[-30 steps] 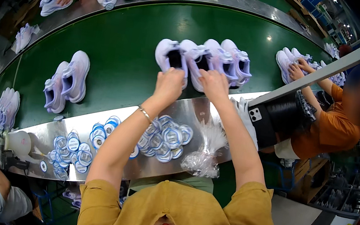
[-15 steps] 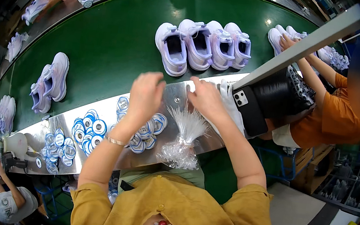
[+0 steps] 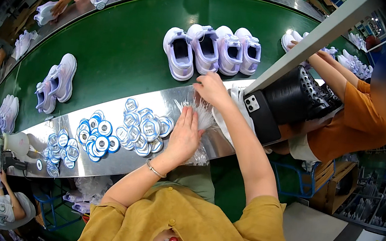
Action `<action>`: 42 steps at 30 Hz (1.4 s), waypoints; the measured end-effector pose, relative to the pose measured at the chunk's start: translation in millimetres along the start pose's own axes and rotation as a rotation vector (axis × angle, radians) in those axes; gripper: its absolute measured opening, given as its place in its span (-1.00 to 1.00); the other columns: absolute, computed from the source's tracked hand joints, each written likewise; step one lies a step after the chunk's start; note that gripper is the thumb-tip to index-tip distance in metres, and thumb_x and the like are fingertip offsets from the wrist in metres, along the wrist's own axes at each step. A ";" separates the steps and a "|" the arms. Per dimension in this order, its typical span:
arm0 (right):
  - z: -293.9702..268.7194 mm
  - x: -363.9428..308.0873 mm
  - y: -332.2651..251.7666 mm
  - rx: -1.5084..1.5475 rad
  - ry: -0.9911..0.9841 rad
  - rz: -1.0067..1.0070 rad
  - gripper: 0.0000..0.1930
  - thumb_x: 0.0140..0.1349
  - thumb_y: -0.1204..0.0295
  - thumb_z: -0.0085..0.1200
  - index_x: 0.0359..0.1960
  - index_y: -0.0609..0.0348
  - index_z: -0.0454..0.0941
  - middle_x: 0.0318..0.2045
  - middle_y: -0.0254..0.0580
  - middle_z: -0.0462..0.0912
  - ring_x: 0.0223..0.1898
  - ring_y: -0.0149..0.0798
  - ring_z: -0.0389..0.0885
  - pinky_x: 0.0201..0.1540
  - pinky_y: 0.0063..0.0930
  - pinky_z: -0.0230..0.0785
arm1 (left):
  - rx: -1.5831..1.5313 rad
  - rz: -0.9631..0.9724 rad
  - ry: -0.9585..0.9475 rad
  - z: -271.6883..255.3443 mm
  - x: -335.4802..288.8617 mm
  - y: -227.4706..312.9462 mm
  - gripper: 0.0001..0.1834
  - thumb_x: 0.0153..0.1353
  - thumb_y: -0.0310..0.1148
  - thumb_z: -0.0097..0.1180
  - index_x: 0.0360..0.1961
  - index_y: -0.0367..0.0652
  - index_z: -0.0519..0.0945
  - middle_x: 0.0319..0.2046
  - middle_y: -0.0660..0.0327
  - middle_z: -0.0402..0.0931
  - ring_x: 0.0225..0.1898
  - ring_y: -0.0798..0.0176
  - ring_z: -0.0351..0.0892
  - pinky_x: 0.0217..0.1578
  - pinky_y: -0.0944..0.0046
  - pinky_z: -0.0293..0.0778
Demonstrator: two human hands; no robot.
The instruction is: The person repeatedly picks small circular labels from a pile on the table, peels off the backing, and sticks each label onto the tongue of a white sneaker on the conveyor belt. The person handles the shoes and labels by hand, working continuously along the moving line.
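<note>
My left hand point(image 3: 185, 136) lies with its fingers stretched out over a bundle of thin clear plastic strands point(image 3: 203, 113), covering its near left side. Just beyond the strand tips, my right hand point(image 3: 212, 90) has its fingers bent in and thumb close to them. Whatever those fingers hold, if anything, is too small to make out. Four white-lilac sneakers point(image 3: 180, 53) stand in a row beyond my right hand. Left of my left hand, round blue-and-white tags lie in overlapping piles: one nearest pile point(image 3: 145, 131), a middle pile point(image 3: 99, 137) and a far-left pile point(image 3: 61, 152).
A metal shelf point(image 3: 74, 112) borders the green conveyor belt point(image 3: 121, 38). Another sneaker pair point(image 3: 56, 83) rests on the belt at left. A slanted grey post point(image 3: 310, 45), a black phone point(image 3: 263, 115) and a white cloth point(image 3: 224, 124) are at right. A co-worker in orange point(image 3: 364, 114) handles shoes there.
My left hand has come down and to the right onto the strand bundle, its fingers now straight. My right hand has shifted slightly left, near the strand tips. The whole view has shifted a little.
</note>
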State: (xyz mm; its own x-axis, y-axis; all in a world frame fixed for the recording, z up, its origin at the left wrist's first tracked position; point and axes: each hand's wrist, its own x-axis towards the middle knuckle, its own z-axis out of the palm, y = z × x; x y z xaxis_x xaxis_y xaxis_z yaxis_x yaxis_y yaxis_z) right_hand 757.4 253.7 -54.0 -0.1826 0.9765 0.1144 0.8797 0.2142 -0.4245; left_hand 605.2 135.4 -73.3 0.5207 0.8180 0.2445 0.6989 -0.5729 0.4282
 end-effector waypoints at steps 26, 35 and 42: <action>-68.1 -87.7 -91.2 1.242 0.346 0.113 -0.89 0.31 0.52 -0.03 -0.22 0.30 0.49 -0.46 -0.21 0.56 -0.55 -0.51 0.41 -0.42 -0.66 0.33 | -0.160 0.029 0.345 -70.8 -50.7 -9.1 -0.62 0.02 -0.55 0.16 -0.06 -0.31 0.51 0.00 -0.11 0.43 0.03 -0.12 0.43 0.02 0.06 0.38; -22.6 -144.0 -137.0 1.184 0.029 0.334 -0.88 0.30 0.45 0.00 -0.19 0.18 0.49 -0.57 -0.49 0.41 -0.61 -0.66 0.19 -0.59 -0.76 -0.04 | -0.196 -0.218 0.096 -109.7 -87.1 -104.9 -0.67 -0.10 -0.45 0.34 -0.27 -0.29 0.57 -0.30 0.10 0.47 -0.20 0.12 0.42 -0.20 0.25 0.40; 15.0 -158.4 -170.6 0.922 -0.009 0.320 -0.83 0.25 0.41 0.05 -0.22 0.26 0.45 -0.56 -0.38 0.47 -0.50 -0.54 0.35 -0.45 -0.61 0.22 | -0.824 -0.484 0.071 -126.8 -103.7 -126.2 -0.82 0.00 -0.50 0.28 -0.37 -0.30 0.55 -0.54 0.27 0.47 -0.50 0.44 0.39 -0.45 0.42 0.38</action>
State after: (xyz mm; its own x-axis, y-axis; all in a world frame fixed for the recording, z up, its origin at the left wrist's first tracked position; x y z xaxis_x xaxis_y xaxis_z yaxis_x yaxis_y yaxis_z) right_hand 629.7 62.8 -13.1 -0.0016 0.9910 -0.1341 0.2003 -0.1310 -0.9709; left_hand 400.8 129.4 -42.4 0.2159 0.9732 -0.0785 0.2516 0.0222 0.9676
